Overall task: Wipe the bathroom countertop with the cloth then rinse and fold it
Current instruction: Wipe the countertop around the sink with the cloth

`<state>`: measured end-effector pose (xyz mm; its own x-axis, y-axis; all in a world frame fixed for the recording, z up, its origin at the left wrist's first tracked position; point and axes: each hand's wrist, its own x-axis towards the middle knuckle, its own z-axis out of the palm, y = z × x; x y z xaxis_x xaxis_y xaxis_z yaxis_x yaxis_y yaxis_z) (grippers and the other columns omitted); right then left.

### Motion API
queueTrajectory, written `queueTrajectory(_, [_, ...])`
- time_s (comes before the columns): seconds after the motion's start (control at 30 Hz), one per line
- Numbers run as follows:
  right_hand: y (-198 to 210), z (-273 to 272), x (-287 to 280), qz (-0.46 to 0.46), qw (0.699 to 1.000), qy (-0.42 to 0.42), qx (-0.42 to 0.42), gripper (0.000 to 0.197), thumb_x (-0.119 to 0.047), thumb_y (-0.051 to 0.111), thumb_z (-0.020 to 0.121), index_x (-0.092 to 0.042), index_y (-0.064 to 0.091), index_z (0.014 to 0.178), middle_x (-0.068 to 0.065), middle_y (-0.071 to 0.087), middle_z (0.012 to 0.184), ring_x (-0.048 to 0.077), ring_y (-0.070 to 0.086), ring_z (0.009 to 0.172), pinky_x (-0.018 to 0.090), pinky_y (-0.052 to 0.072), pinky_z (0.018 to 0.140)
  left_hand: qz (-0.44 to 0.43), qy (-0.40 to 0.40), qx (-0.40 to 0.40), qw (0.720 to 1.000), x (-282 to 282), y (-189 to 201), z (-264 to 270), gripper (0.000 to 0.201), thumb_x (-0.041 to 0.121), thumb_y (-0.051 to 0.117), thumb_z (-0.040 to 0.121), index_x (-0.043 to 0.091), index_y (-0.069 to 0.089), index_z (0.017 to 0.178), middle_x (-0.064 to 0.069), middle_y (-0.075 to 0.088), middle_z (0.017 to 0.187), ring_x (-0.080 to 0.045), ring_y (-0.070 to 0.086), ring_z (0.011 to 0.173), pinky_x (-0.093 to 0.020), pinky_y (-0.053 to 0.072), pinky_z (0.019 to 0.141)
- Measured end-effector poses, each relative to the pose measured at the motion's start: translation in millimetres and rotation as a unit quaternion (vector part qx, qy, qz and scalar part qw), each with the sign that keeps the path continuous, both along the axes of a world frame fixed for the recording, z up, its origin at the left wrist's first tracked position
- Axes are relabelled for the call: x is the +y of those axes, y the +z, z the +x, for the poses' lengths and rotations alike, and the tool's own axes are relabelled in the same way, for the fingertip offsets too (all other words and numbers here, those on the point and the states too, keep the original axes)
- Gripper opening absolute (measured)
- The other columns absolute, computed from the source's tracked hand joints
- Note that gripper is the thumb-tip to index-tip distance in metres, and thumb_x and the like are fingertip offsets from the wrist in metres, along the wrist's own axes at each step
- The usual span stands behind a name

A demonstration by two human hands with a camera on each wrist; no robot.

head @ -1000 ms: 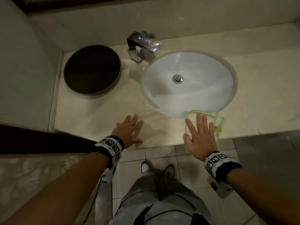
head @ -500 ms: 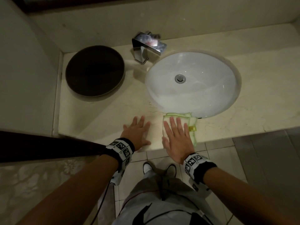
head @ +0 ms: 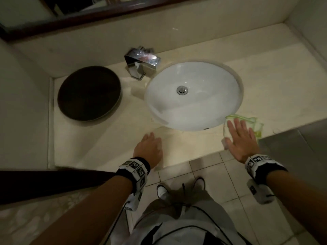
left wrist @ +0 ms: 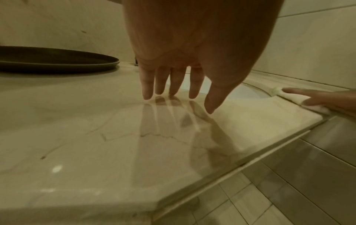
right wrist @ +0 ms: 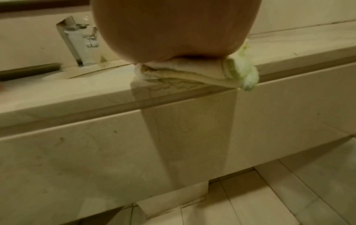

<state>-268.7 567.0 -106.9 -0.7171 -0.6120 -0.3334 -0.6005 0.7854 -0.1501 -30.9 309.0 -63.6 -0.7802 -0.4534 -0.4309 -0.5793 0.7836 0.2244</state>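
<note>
The right hand (head: 241, 138) lies flat on the cloth (head: 256, 123), its fingers (head: 238, 125) straight and slightly spread, pressing the folded pale cloth with its green edging onto the tabletop (head: 106, 138) at the front edge. In the right wrist view the cloth (right wrist: 192, 71) is a stack of several layers under the palm (right wrist: 173, 30), and its green corner overhangs the tabletop's edge (right wrist: 77, 105). Beyond the fingertips of that hand lies the near right rim of the sink (head: 194, 106), which the cloth's far edge just meets. The left hand (head: 150, 147) is well apart from the right one, on the other side of the sink's front, holding nothing. In the left wrist view its fingers (left wrist: 159, 82) are straight and close together, pointing down, the tips touching or just above the glossy stone, where their reflection shows; I cannot tell which. Past these fingers and to their left sits a dark round tray (head: 88, 92) on the tabletop. Between tray and sink, further beyond both hands, stands a square chrome tap (head: 141, 62) at the back of the sink. A drain (head: 182, 89) sits in the middle of the basin. Below the hands are pale floor tiles (head: 212, 167) and the person's shoes (head: 199, 183).
</note>
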Motion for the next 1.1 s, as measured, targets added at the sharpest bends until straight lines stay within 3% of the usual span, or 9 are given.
queueTrajectory(0.1, [-5, 4, -5, 0.0, 1.0, -0.013, 0.002, 0.074, -0.054, 0.011, 0.086, -0.028, -0.001, 0.154, 0.002, -0.01, 0.163, 0.021, -0.013, 0.149, 0.048, -0.005, 0.12, 0.033, -0.023, 0.039, 0.998, 12, 4, -19, 0.043, 0.031, 0.042, 0.098, 0.021, 0.048, 0.139, -0.003, 0.038, 0.151, -0.022, 0.033, 0.139, -0.036, 0.034, 0.111])
queueTrajectory(0.2, [-5, 17, -17, -0.008, 1.0, -0.026, 0.004, 0.072, -0.048, 0.013, 0.089, -0.022, 0.0, 0.155, 0.007, -0.008, 0.162, 0.027, -0.013, 0.148, 0.05, -0.01, 0.118, 0.078, -0.051, 0.027, 0.995, 29, 8, -48, 0.048, 0.036, 0.043, 0.098, 0.024, 0.039, 0.145, 0.002, 0.028, 0.157, -0.018, 0.025, 0.144, -0.038, 0.027, 0.115])
queueTrajectory(0.33, [-9, 49, -28, -0.046, 0.993, 0.1, 0.031, 0.069, -0.044, 0.022, 0.093, -0.014, 0.016, 0.154, 0.014, 0.009, 0.161, 0.036, 0.003, 0.148, 0.059, 0.006, 0.117, 0.079, -0.089, 0.008, 0.993, 56, 11, -87, 0.053, 0.036, 0.047, 0.097, 0.026, 0.034, 0.147, 0.002, 0.024, 0.159, -0.019, 0.024, 0.144, -0.038, 0.026, 0.114])
queueTrajectory(0.47, [-13, 46, -23, -0.064, 0.987, 0.149, 0.022, 0.068, -0.045, 0.025, 0.096, -0.015, 0.012, 0.155, 0.01, 0.007, 0.162, 0.032, 0.001, 0.149, 0.055, 0.004, 0.116, 0.077, -0.112, -0.013, 0.991, 78, 12, -123, 0.053, 0.035, 0.046, 0.098, 0.026, 0.032, 0.148, 0.001, 0.024, 0.158, -0.022, 0.024, 0.144, -0.038, 0.026, 0.116])
queueTrajectory(0.6, [-14, 26, -13, -0.051, 0.983, 0.173, 0.019, 0.069, -0.046, 0.03, 0.093, -0.016, 0.017, 0.154, 0.01, 0.015, 0.161, 0.029, 0.006, 0.149, 0.054, 0.009, 0.115, 0.052, -0.115, 0.0, 0.992, 90, 16, -151, 0.047, 0.033, 0.047, 0.097, 0.023, 0.042, 0.142, 0.0, 0.032, 0.155, -0.021, 0.032, 0.14, -0.037, 0.031, 0.113])
queueTrajectory(0.77, [-15, -23, 15, -0.049, 0.988, 0.146, 0.022, 0.07, -0.045, 0.029, 0.095, -0.019, 0.005, 0.155, 0.007, 0.001, 0.162, 0.028, -0.004, 0.149, 0.052, 0.004, 0.116, 0.079, -0.129, -0.029, 0.988, 100, 11, -184, 0.057, 0.044, 0.05, 0.096, 0.026, 0.034, 0.147, 0.001, 0.027, 0.158, -0.02, 0.027, 0.143, -0.038, 0.025, 0.117])
queueTrajectory(0.93, [-13, -94, 58, -0.028, 0.995, 0.087, 0.026, 0.07, -0.051, 0.012, 0.092, -0.023, -0.005, 0.154, 0.003, -0.007, 0.163, 0.024, -0.01, 0.149, 0.049, -0.002, 0.12, 0.09, -0.164, -0.059, 0.98, 119, -1, -210, 0.074, 0.053, 0.051, 0.093, 0.031, 0.015, 0.153, 0.003, 0.012, 0.161, -0.022, 0.018, 0.146, -0.04, 0.025, 0.116])
queueTrajectory(1.1, [-10, -142, 83, -0.025, 0.999, 0.012, 0.032, 0.072, -0.052, 0.012, 0.09, -0.024, 0.001, 0.155, 0.002, -0.002, 0.163, 0.022, -0.007, 0.149, 0.046, -0.004, 0.119, 0.077, -0.162, -0.069, 0.981, 132, -7, -220, 0.082, 0.058, 0.051, 0.09, 0.031, 0.005, 0.153, 0.001, 0.003, 0.163, -0.023, 0.025, 0.143, -0.041, 0.032, 0.113])
